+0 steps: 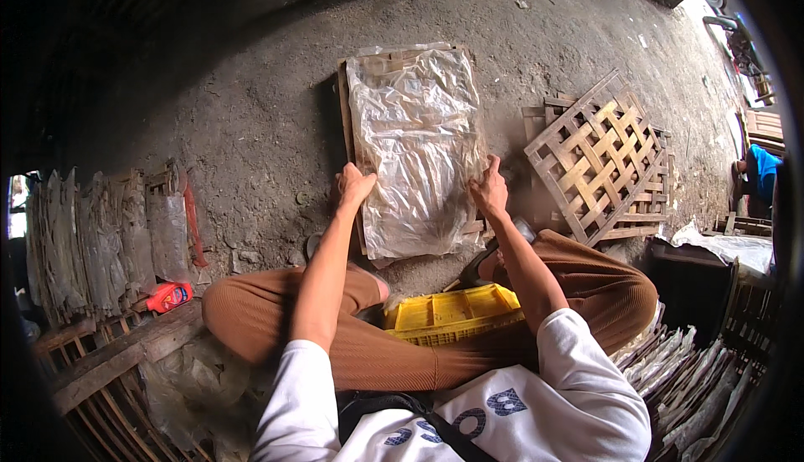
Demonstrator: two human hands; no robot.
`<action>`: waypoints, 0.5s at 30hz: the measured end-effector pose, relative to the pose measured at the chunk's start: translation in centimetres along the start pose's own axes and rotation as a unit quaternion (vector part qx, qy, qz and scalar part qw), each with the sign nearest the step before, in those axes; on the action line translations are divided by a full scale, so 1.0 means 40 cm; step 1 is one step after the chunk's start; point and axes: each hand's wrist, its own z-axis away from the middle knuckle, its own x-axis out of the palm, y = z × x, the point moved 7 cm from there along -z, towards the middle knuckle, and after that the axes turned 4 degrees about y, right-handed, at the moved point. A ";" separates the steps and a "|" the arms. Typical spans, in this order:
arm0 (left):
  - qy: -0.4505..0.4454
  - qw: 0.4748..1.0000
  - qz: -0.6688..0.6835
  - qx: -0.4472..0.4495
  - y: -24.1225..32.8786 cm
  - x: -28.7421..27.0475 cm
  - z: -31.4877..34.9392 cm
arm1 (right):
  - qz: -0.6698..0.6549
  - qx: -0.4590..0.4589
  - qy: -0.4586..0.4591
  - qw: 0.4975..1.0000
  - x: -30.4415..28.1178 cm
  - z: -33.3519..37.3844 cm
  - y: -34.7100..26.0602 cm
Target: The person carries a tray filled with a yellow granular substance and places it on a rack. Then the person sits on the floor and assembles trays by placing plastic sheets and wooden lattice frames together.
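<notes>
A crinkled clear plastic sheet [419, 144] lies over a rectangular wooden frame [344, 114] on the ground in front of me. Only the frame's edges show past the plastic, mainly along the left side. At the sheet's left edge, my left hand [356, 185] is closed with its fingers curled on the plastic. My right hand [491, 189] grips the opposite edge, at about the same height. Both forearms reach forward over my crossed legs. Whatever lies beneath the plastic is mostly hidden by glare and creases.
Woven slatted wooden panels [599, 156] are stacked at the right. A yellow plastic crate [452, 307] sits between my legs. Several plastic-covered boards [109, 236] stand in a row at the left, by a red packet [170, 296]. More boards [687, 378] fill the lower right.
</notes>
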 end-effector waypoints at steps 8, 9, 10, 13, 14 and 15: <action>-0.235 0.966 0.029 -0.106 -0.037 -0.008 0.228 | 0.002 -0.011 -0.013 1.000 -0.023 0.076 0.033; -0.243 0.965 -0.003 -0.095 -0.024 -0.007 0.235 | -0.021 -0.018 0.020 0.999 -0.025 0.074 0.054; -0.247 0.964 -0.037 -0.086 -0.023 -0.009 0.238 | -0.047 -0.027 0.051 0.997 -0.023 0.073 0.067; -0.211 0.974 0.002 -0.079 -0.044 -0.015 0.253 | -0.060 -0.024 0.084 0.994 -0.043 0.088 0.073; -0.210 0.973 0.030 -0.087 -0.045 -0.022 0.261 | -0.066 -0.017 0.082 0.994 -0.051 0.091 0.074; -0.197 0.973 0.055 -0.103 -0.047 -0.026 0.279 | -0.086 -0.032 0.079 0.993 -0.052 0.093 0.077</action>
